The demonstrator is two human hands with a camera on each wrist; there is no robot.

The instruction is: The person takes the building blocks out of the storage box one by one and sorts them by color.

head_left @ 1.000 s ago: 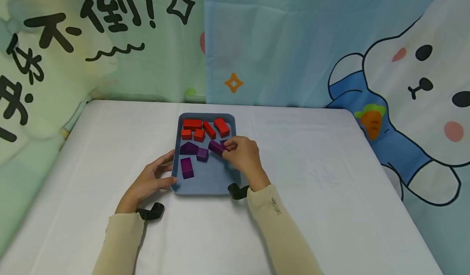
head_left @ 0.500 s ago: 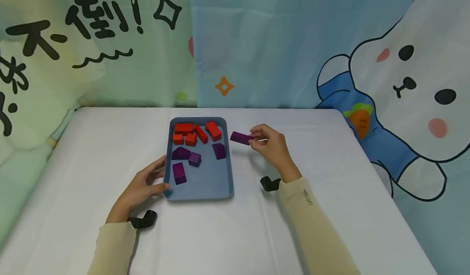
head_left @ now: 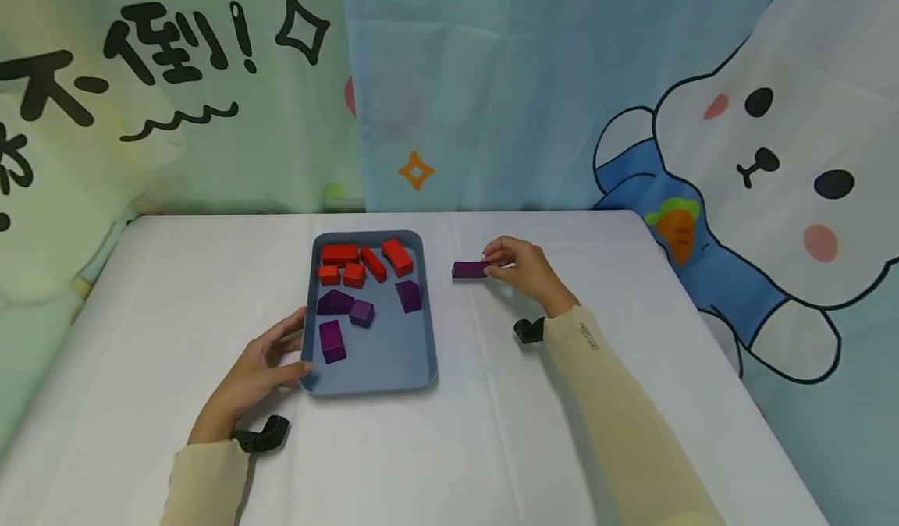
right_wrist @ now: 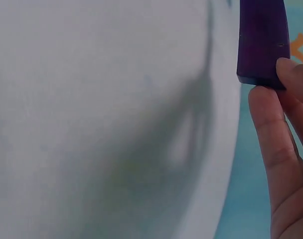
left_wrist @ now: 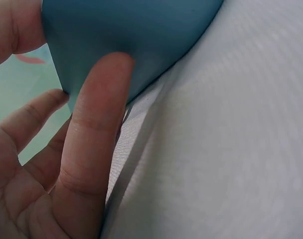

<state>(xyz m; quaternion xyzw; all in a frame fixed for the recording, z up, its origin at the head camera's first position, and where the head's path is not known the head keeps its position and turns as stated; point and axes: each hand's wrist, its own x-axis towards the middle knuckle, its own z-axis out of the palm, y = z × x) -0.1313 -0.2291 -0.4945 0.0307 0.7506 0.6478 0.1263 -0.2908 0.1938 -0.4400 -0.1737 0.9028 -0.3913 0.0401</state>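
Right of the frame's centre in the head view, the right hand (head_left: 527, 271) pinches one end of a long purple block (head_left: 467, 270) between thumb and fingertips, the block's other end pointing toward the left of the frame. It is on or just above the white-covered desk (head_left: 477, 448), right of the blue-grey tray (head_left: 382, 364) and apart from it; whether it touches the cloth cannot be told. The left hand (head_left: 247, 374), unclenched, rests against the tray's left side, its thumb at the lower left corner and its fingers, fairly straight, farther up the edge. Five red blocks (head_left: 339, 254) sit in the tray's upper part. Below them are four purple pieces: a triangular block (head_left: 335, 302) at left, a small cube (head_left: 361, 314) just beside it, a block (head_left: 408, 296) near the right wall and a rectangular block (head_left: 332, 342) at lower left. A cartoon rabbit (head_left: 794, 143) fills the backdrop's right side.
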